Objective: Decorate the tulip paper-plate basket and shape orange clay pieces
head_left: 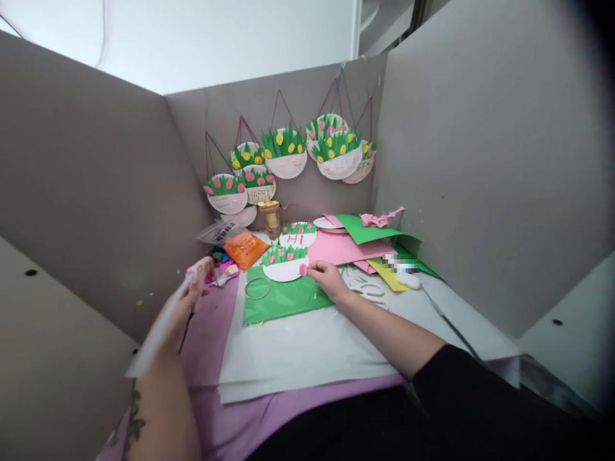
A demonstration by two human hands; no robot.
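Head view, green mat [288, 299]: flat, just inside the left edge of the white sheet [307, 358], which spreads wide on the mat's near side.
Flower plate [281, 272]: over the mat's far edge.
Right hand [328, 279]: above the mat's right part, fingertips pinched together on a pink paper piece [303, 270].
Pink paper piece: by the plate's right edge; I can't tell if they touch.
Left hand [191, 297]: well left of the mat, curled around something pale and too blurry to name.
Ring [258, 298]: by the mat's left edge.
Scissors [371, 290]: right of the mat.
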